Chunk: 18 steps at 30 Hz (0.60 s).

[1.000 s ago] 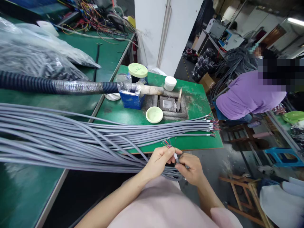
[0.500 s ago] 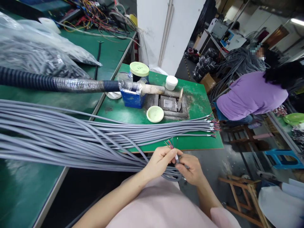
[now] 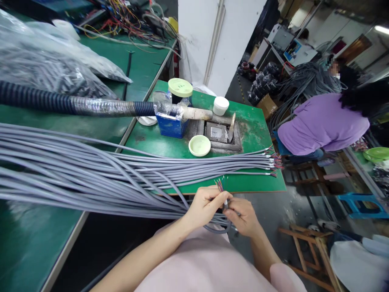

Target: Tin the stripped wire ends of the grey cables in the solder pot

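Observation:
Just in front of my body, my left hand [image 3: 208, 205] pinches the stripped end of a grey cable, where thin coloured wires [image 3: 219, 185] fan out above its fingers. My right hand [image 3: 243, 215] is closed round the same cable [image 3: 225, 205] just below, at its grey sheath; its fingertips are partly hidden. The cable bends down in a loop under both hands. Beyond them a bundle of grey cables [image 3: 170, 164] lies across the green table, with bare coloured wire ends [image 3: 275, 161] at the right.
Behind the bundle are a solder pot [image 3: 217, 132] with a scraper [image 3: 231, 126], a shallow pale dish [image 3: 199, 145], a white tub [image 3: 221, 106], a blue box [image 3: 172, 126] and a ribbed hose [image 3: 103, 108]. A co-worker in a purple top [image 3: 322, 121] sits at the right beyond a blue stool [image 3: 361, 205].
My left hand has shifted slightly to the right along the wires, and the wire fan looks narrower. Both hands keep hold of the cable. The whole view has shifted a little.

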Motion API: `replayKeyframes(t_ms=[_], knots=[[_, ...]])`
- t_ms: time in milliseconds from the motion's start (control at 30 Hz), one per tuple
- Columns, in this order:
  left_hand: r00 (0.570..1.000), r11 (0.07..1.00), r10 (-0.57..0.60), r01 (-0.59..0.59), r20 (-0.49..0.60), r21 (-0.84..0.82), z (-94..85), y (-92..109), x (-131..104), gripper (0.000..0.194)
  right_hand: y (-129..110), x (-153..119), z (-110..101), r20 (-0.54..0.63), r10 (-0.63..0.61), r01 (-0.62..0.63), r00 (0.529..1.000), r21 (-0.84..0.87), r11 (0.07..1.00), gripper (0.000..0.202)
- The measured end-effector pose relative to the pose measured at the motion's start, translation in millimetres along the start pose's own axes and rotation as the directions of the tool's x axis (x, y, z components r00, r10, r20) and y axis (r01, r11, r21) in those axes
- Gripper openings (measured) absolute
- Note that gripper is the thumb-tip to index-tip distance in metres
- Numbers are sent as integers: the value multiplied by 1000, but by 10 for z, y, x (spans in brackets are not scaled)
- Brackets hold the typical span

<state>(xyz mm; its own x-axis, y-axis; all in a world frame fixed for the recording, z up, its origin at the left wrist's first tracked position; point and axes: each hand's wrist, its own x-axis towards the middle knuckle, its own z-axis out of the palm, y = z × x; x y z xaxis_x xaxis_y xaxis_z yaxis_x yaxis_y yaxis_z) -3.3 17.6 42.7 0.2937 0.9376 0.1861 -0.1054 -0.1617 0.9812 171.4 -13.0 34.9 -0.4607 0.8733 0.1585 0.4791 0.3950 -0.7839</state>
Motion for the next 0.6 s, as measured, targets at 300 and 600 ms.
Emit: replayKeyframes(t_ms=[300, 600], knots=[[995, 992, 90, -85, -51, 90, 9, -56, 6, 42, 9, 15, 11, 19, 9, -8, 1000, -26, 1000, 37], [925, 717, 379, -309, 22, 624, 17, -140, -6, 39, 54, 49, 32, 139, 73, -70, 988, -24, 997, 38]])
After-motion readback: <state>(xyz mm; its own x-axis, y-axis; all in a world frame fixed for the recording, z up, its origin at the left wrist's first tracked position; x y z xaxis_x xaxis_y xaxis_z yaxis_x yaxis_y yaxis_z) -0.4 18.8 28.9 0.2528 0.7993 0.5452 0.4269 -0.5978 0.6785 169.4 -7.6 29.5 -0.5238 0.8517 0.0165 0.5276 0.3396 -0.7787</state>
